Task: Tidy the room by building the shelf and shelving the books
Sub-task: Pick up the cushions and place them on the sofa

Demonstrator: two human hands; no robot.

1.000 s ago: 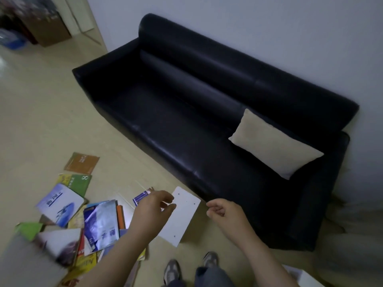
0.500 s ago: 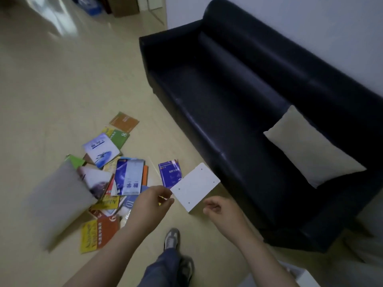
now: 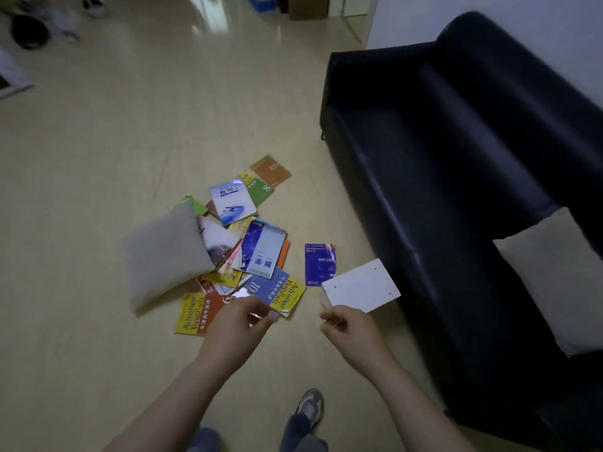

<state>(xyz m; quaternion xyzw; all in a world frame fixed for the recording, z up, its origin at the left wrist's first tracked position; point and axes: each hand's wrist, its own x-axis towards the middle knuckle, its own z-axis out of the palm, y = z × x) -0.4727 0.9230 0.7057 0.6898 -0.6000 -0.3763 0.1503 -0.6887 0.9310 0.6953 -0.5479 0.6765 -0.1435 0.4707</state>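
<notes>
Several books (image 3: 261, 252) lie scattered in a heap on the pale floor, with one purple book (image 3: 319, 263) apart on the right. A white shelf panel (image 3: 360, 287) with small holes lies flat on the floor between the purple book and the sofa. My left hand (image 3: 239, 326) hovers over the near edge of the book heap, its fingers curled and its fingertips pinched together. My right hand (image 3: 350, 331) is just in front of the panel, fingers curled with the thumb against the forefinger. I see nothing in either hand.
A black sofa (image 3: 456, 190) fills the right side, with a beige cushion (image 3: 551, 278) on its seat. Another beige cushion (image 3: 164, 256) lies on the floor against the books. My shoe (image 3: 310, 407) is below. A cardboard box (image 3: 308, 6) and dark clutter (image 3: 29, 31) sit far off.
My view has swung left from the sofa toward the floor and the book heap. Both hands stay curled in front of me; the panel stays on the floor.
</notes>
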